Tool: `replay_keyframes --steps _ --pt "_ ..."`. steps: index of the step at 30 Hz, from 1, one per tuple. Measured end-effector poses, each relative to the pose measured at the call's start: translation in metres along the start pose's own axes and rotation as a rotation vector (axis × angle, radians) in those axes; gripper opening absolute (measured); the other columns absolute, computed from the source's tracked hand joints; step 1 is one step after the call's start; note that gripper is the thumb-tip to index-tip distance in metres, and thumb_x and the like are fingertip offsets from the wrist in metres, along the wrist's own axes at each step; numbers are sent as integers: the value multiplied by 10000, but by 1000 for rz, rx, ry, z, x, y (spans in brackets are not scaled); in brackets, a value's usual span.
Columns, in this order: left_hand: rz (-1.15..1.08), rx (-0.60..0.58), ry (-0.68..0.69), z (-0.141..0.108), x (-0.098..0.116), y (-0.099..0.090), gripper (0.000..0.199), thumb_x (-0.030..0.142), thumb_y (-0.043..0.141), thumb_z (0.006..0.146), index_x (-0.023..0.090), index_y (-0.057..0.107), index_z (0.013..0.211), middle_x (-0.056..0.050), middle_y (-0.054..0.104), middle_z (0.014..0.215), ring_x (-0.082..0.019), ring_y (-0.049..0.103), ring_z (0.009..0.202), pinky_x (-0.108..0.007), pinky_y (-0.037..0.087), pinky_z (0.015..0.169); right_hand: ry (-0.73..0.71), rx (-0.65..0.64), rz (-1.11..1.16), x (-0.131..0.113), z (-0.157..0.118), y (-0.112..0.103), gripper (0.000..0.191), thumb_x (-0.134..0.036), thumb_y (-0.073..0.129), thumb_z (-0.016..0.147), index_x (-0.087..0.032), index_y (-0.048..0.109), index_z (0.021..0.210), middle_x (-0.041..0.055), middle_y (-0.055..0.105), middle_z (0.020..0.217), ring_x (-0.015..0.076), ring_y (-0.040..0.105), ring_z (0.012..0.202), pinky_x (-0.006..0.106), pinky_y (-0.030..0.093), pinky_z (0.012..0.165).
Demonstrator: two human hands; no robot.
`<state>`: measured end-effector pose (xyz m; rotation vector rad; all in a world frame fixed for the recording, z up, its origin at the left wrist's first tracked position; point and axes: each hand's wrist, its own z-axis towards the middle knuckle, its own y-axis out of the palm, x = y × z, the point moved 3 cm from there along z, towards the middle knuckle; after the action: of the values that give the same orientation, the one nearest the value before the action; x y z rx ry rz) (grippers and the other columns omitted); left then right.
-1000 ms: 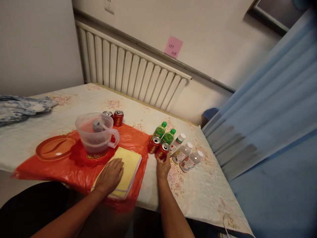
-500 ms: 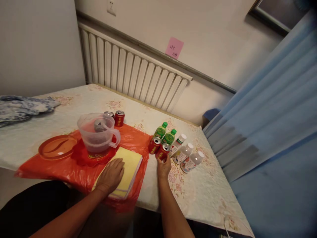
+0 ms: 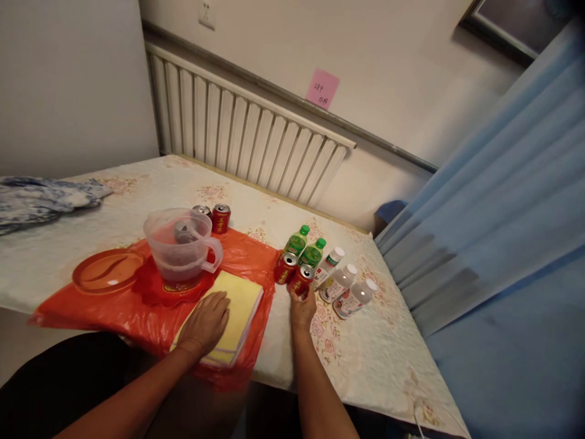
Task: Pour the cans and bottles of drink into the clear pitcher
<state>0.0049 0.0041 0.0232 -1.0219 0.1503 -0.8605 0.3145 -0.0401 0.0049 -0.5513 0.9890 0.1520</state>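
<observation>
My left hand (image 3: pixel 205 323) lies flat on a folded yellow cloth (image 3: pixel 240 305), fingers stretched out. The cloth rests on a red plastic bag (image 3: pixel 155 320) spread over the table. My right hand (image 3: pixel 302 311) has its fingers round the lower part of a red drink can (image 3: pixel 301 279), which stands upright. Beside that can is another red can (image 3: pixel 286 268). Behind them stand two green-capped bottles, one a green bottle (image 3: pixel 295 241) and the other a second green bottle (image 3: pixel 314 251). To their right are several white-capped bottles (image 3: pixel 339 283) in a slanting row.
A clear plastic jug (image 3: pixel 178 253) stands on a red scalloped dish (image 3: pixel 148 289), with an orange-brown lid (image 3: pixel 107 271) to its left. Red cans (image 3: pixel 220 219) stand behind the jug. Patterned fabric (image 3: pixel 46 198) lies at far left. A radiator (image 3: pixel 247 122) and blue curtain (image 3: pixel 484 201) border the table.
</observation>
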Motion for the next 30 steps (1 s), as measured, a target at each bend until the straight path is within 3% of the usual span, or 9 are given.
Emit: replay_keyframes --steps 30 --pt "10 2 7 0 0 0 271 246 455 966 175 676 1106 -152 687 1246 -311 602 1205 -504 489 1066 -11 10 23 -1 0 0 474 -440 689 757 -172 672 1148 96 747 995 284 676 952 365 510 823"
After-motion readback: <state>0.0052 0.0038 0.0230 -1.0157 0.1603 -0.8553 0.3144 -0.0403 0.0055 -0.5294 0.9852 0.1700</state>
